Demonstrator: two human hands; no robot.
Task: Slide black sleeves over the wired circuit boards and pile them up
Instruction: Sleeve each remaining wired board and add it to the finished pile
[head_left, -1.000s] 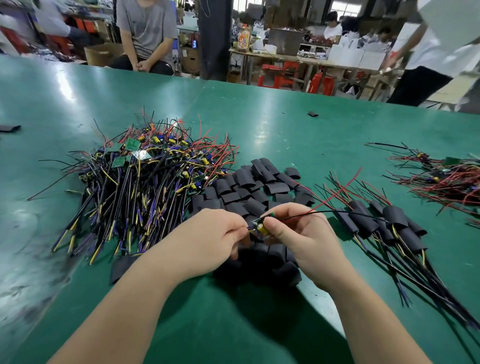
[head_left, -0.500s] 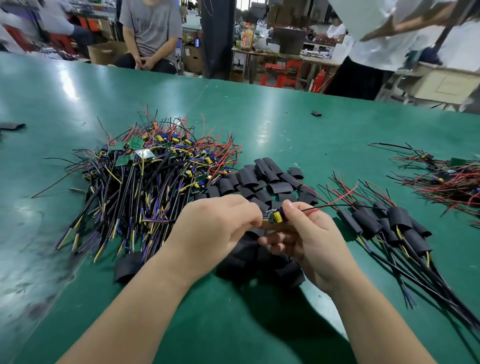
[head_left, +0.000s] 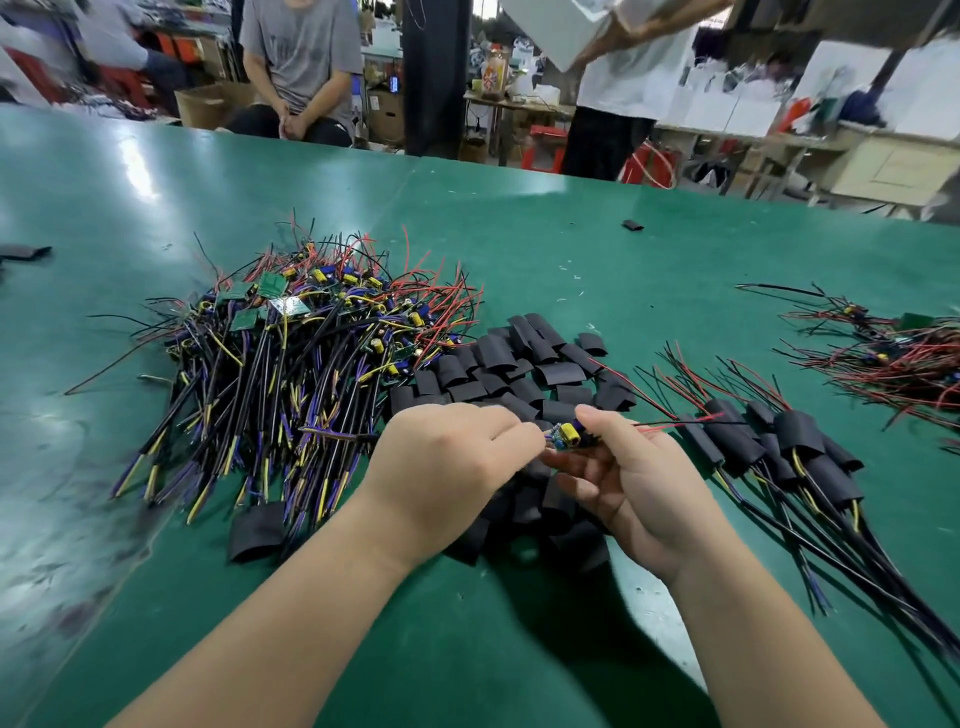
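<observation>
the circuit board (head_left: 563, 437) is pinched at its left end by the curled fingertips (head_left: 522, 434) of the left hand (head_left: 452, 467). at its right end it is gripped between the thumb (head_left: 597, 421) above and the fingers below of the right hand (head_left: 639, 488). the board is held in the air between both hands, just above the loose black sleeves (head_left: 519, 364) on the green table (head_left: 571, 249). something dark is seen under the right thumb; whether it is a sleeve already started on the board cannot be told.

it is judged that a sleeve can be caught on the tall yellow capacitor (head_left: 570, 430) if it is pushed crookedly, and the board can then be twisted out of the pinch. the thin red and black wires (head_left: 675, 423) can be folded back if they are not threaded first.

the long axis of the board is laid about left to right across the view. the thin wires are pointed to the right, toward the pile of sleeved boards (head_left: 779, 447). the thicker purple and yellow lead (head_left: 337, 434) is pointed to the left, over the heap of bare boards (head_left: 291, 364), where it can be hooked.
</observation>
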